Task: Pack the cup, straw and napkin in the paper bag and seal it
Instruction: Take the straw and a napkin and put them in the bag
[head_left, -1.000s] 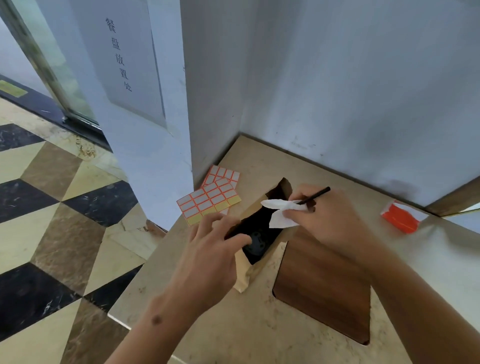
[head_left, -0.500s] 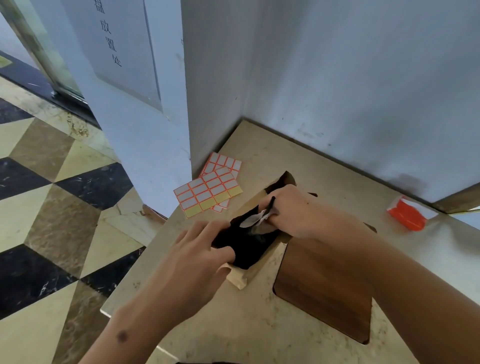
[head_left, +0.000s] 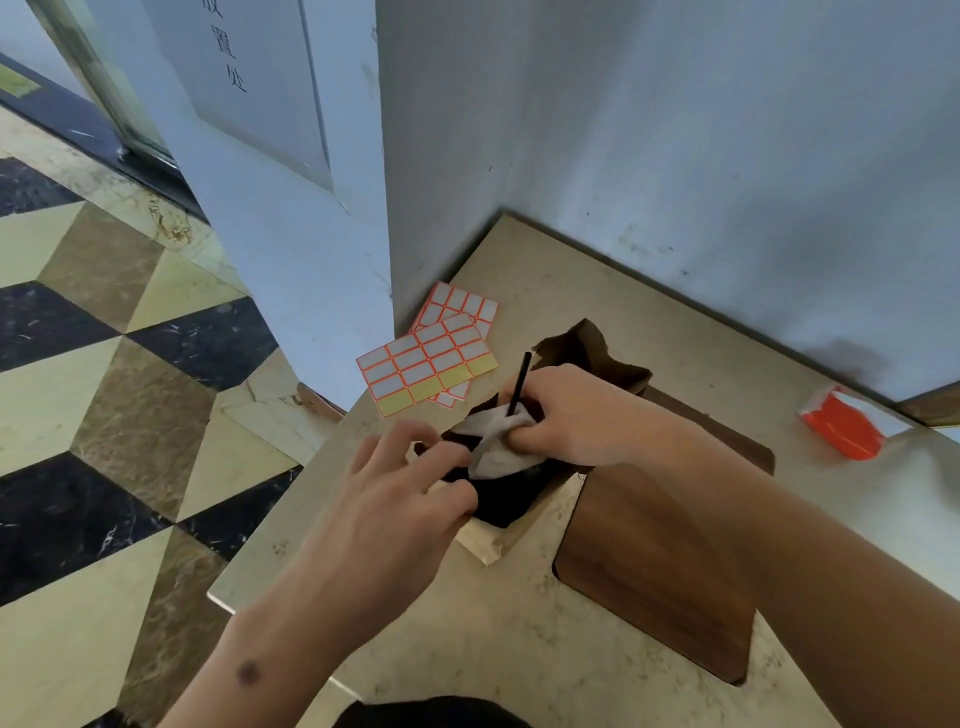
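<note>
Both hands at paper bag mouth

Both hands crowd the mouth of the paper bag: the left hand grips its near rim, while the right hand, pinching straw and napkin, fills the opening. Beyond the grip, walls close the corner. Label sheets lie left; bare counter lies nearer.

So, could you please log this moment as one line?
right hand: pushing napkin and straw into paper bag | left hand: holding bag mouth open | seal: pending
</note>
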